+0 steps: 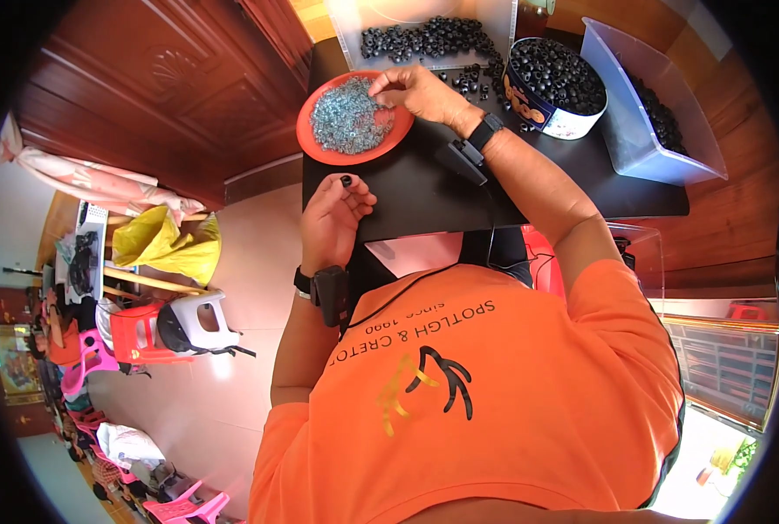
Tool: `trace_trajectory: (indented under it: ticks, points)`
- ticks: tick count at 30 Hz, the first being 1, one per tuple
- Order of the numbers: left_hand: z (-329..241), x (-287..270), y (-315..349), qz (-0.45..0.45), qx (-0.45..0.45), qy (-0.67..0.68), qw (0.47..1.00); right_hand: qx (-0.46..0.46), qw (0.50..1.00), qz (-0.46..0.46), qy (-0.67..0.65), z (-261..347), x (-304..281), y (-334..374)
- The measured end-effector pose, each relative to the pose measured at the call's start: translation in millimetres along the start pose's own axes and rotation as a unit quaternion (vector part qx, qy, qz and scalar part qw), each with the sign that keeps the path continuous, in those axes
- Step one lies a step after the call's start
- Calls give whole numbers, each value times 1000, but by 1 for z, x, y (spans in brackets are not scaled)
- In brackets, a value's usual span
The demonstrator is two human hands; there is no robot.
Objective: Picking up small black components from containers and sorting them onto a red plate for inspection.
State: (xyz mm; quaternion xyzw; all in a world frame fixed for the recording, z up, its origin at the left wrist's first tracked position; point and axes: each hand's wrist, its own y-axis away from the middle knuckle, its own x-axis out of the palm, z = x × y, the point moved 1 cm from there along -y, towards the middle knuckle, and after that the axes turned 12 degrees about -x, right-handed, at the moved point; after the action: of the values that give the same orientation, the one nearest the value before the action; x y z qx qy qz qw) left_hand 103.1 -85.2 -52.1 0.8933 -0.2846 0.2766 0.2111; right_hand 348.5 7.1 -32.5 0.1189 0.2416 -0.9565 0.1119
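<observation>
My left hand (335, 214) is palm up at the table's near left edge, fingers curled, with a small black piece (346, 181) held at the thumb and index finger. Over the right side of an orange-red bowl (306, 144) reaches my right hand (420, 94), its thumb and fingertips pinched together. Whatever lies between those fingertips is too small to make out. Many tiny clear, bluish-silver pieces (341, 118) fill the bowl, and its bare bottom shows near my right fingertips.
Black pieces fill a round tin (571, 122), and more lie in a translucent bin (642, 144) at the right and a tipped clear box (350, 44) behind. Loose black pieces (470, 83) lie between them on the dark table (415, 196). Stools (202, 323) stand left.
</observation>
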Motion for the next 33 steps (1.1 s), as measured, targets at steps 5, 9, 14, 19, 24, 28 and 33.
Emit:
trace_trajectory:
  ticks: [5,9,14,19,24,28,33]
  points:
    - [5,5,-30,33,29,47,998,36,989,39,-137,14,7,7]
    - [20,6,-30,39,97,49,993,-46,995,76,-42,39,25,18]
    - [17,10,-30,42,108,75,990,-124,979,143,-78,59,41,23]
    - [17,7,-30,28,103,69,992,-169,975,144,17,61,50,27]
    - [22,7,-31,25,112,102,988,-205,972,96,66,56,53,29]
    - [21,-2,-33,55,117,112,985,-269,945,96,159,64,60,34]
    - [16,14,-27,9,128,123,984,-310,918,71,236,65,70,36]
